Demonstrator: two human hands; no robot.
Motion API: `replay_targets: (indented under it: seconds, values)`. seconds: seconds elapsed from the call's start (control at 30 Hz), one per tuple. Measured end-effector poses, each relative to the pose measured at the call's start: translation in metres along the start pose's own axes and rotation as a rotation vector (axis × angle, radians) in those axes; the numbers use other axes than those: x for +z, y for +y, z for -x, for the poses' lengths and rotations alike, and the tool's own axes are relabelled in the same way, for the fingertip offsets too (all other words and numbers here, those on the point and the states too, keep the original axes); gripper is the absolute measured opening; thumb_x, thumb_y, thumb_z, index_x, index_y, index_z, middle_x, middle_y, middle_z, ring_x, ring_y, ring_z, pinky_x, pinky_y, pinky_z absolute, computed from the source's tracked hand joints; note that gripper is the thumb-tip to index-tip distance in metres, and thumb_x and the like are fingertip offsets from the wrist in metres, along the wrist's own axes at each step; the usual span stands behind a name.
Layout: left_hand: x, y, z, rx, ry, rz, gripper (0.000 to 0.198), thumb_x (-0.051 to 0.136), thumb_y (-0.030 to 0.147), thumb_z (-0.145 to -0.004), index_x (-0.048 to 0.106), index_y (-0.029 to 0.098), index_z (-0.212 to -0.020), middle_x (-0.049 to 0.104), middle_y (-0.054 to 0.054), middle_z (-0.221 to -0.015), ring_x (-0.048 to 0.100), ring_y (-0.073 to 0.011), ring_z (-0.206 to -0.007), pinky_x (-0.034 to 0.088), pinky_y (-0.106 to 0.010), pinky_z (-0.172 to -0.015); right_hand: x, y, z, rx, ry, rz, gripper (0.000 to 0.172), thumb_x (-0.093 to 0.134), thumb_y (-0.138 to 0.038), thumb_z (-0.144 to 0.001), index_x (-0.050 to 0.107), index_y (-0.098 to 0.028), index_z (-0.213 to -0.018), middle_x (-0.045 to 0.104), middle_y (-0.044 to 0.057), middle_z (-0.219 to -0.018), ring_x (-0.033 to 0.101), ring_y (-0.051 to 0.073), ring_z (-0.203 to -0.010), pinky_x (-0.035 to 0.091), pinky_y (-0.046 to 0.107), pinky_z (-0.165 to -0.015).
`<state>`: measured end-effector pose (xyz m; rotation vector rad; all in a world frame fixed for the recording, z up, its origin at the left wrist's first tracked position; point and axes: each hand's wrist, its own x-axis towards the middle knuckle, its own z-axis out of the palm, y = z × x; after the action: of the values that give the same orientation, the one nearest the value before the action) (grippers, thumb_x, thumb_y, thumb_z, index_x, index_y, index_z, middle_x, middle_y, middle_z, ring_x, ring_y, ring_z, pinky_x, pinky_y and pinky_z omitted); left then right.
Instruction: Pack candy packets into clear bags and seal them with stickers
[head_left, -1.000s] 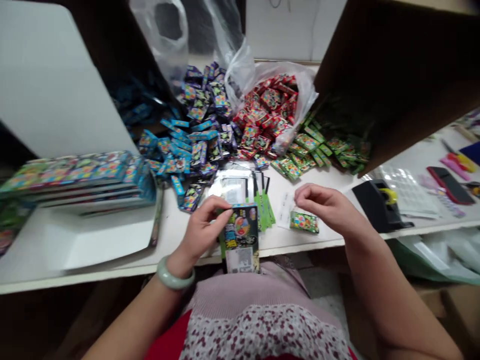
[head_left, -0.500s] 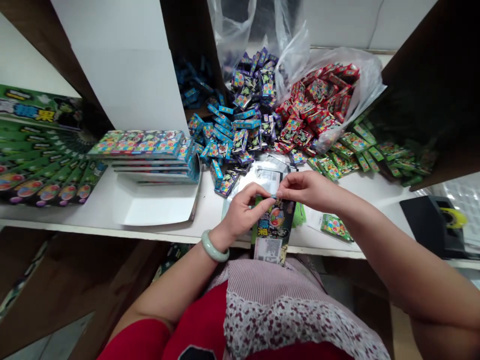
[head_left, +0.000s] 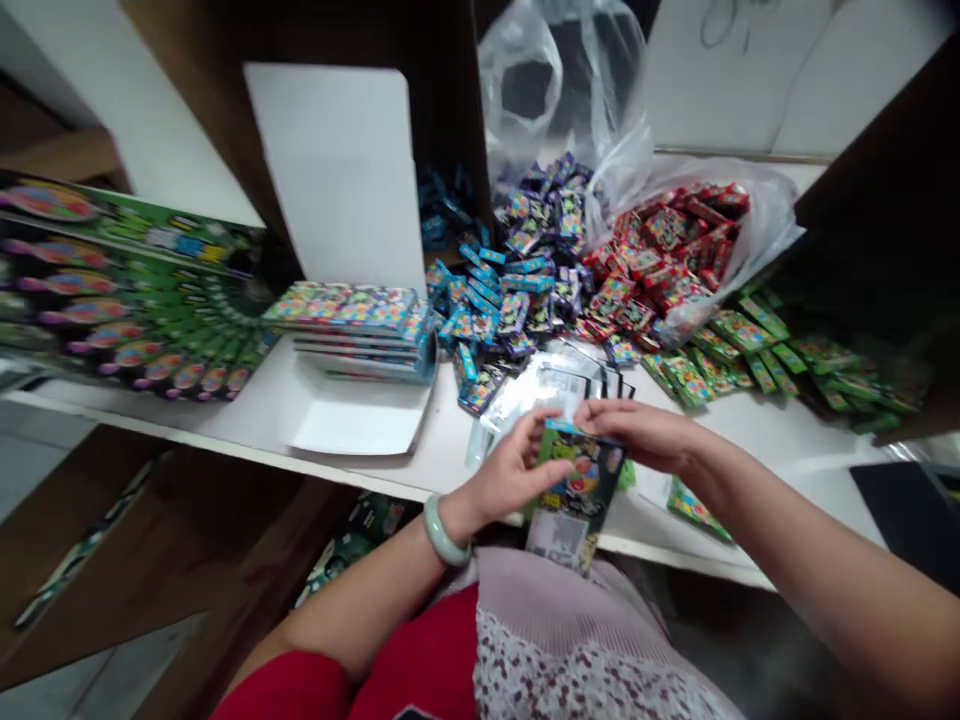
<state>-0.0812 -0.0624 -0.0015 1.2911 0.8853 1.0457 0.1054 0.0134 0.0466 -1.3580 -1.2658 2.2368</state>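
Working a crammed white tabletop, with one dark packet right at the front edge

So the room: pale wall (head_left: 795, 70) at the back, brown panels (head_left: 97, 560) down below the left part of the tabletop, and a bit of pale tiled floor (head_left: 135, 660) showing past those. The white tabletop (head_left: 802, 440) runs the full width and it's busy. Dark box (head_left: 892, 220) near the back right corner, another dark box (head_left: 450, 70) towards the back left.

Near the left end, a green fan of printed packs (head_left: 180, 320), then a white tray (head_left: 360, 415), lid up, with a colourful stack (head_left: 349, 310) at its rear.

Along the back edge it's heaps of little boxes: purple (head_left: 555, 220), blue (head_left: 476, 290), red ones (head_left: 667, 235) spilling from a clear bag (head_left: 761, 215), green ones (head_left: 742, 345) further right. Clear sleeves (head_left: 536, 380) lie nearer the front.

The dark packet (head_left: 577, 495) crosses the front edge, lower end over the lap. Left hand (head_left: 510, 475) has it, thumb across the front. Right hand (head_left: 641, 430) is at its top right corner; can't tell if it's pinching anything.

Smallest: a green pack (head_left: 694, 505) by the right forearm and a pale bangle (head_left: 442, 535).
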Motion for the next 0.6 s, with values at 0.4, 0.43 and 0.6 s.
replay_targets:
  seconds: [0.4,0.43,0.6]
  values:
    - [-0.141,0.14,0.04,0.74,0.612,-0.93,0.033,0.059,0.019,-0.089,0.059,0.026,-0.122,0.065,-0.006,-0.12,0.062,-0.0236,-0.109,0.05,-0.043,-0.098,-0.012,0.017,0.005,-0.422,0.339,0.142,0.037,0.075,-0.056,-0.067,0.071,-0.025,-0.086,0.068,0.007,-0.086,0.062,0.025,-0.082,0.052,0.037,-0.077]
    - [-0.16,0.142,0.031,0.766,0.563,-1.069,0.034,0.055,0.018,-0.09,0.058,0.026,-0.123,0.063,-0.007,-0.125,0.059,-0.0243,-0.116,0.046,-0.045,-0.103,-0.004,0.022,0.002,-0.414,0.296,0.202,0.036,0.073,-0.056,-0.069,0.07,-0.025,-0.086,0.069,0.007,-0.087,0.063,0.025,-0.085,0.051,0.037,-0.079]
    - [-0.222,0.106,-0.007,0.441,0.438,-1.56,0.039,0.037,0.012,-0.09,0.059,0.016,-0.121,0.063,-0.013,-0.123,0.055,-0.0247,-0.119,0.041,-0.048,-0.106,0.037,0.04,-0.009,-0.418,0.05,0.368,0.029,0.063,-0.052,-0.079,0.065,-0.023,-0.085,0.07,0.005,-0.081,0.066,0.024,-0.079,0.051,0.037,-0.077]
